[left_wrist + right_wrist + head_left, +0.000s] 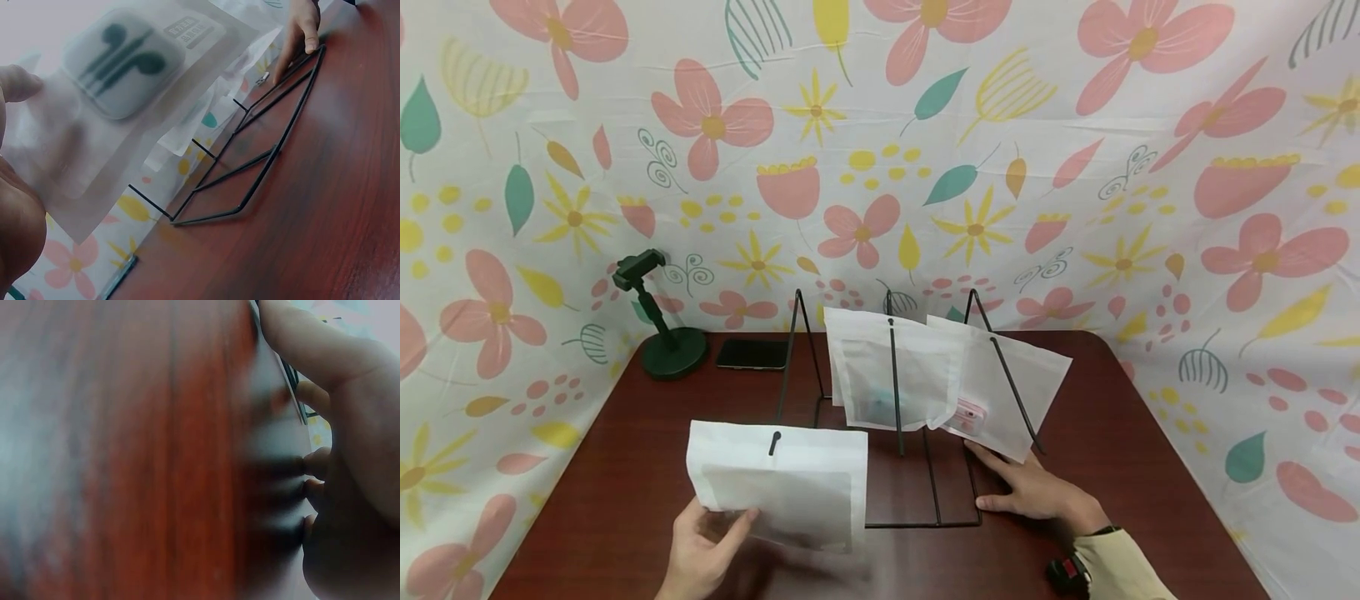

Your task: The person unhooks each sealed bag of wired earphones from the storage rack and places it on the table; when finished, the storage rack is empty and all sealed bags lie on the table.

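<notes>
My left hand (703,542) pinches the lower left edge of a white translucent bag (775,479), thumb in front and fingers behind. Boxed wired earphones (122,62) show through this bag in the left wrist view. At its top hole, a short end of black rod pokes out. A black wire rack (922,526) stands on the table; one similar bag (865,367) hangs on its middle rod and another bag (1037,367), with something pink inside, on its right rod. My right hand (1037,492) rests with extended fingers by the rack's right base corner.
On the brown table (610,500), a dark green phone stand (673,352) is at the back left beside a black phone (752,353). A flowered cloth (865,167) rises behind the table and along both sides.
</notes>
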Available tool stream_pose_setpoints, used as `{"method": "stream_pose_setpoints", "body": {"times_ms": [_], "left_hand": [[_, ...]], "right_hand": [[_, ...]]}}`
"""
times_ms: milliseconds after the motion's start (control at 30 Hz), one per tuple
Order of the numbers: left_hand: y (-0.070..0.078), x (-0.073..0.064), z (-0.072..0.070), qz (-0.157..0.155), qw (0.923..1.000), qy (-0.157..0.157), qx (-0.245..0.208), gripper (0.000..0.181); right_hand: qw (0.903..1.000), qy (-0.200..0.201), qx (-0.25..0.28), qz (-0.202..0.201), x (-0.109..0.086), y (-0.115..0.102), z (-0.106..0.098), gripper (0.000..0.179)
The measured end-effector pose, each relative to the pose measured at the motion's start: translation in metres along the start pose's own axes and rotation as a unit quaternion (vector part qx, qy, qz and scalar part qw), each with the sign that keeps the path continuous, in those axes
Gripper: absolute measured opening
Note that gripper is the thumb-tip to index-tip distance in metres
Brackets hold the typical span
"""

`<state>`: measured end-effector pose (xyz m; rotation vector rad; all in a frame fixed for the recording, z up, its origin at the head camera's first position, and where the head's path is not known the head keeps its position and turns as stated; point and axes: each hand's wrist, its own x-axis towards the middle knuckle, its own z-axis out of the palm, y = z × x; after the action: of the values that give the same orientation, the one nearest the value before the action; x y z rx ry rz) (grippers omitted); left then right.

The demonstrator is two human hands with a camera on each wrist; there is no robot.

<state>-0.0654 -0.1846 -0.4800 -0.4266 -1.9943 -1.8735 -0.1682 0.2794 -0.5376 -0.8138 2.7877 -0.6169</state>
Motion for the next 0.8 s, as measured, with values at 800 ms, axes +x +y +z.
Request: {"method": "stream_pose_setpoints", "body": {"times_ms": [800], "left_hand": [[0.0, -0.0096, 0.0019, 0.032, 0.9972, 0.054, -0.041, 0.042]], "right_hand": [[0.9999, 0.011, 0.001, -0.008, -0.0006, 0.0007, 0.0, 0.085]]}}
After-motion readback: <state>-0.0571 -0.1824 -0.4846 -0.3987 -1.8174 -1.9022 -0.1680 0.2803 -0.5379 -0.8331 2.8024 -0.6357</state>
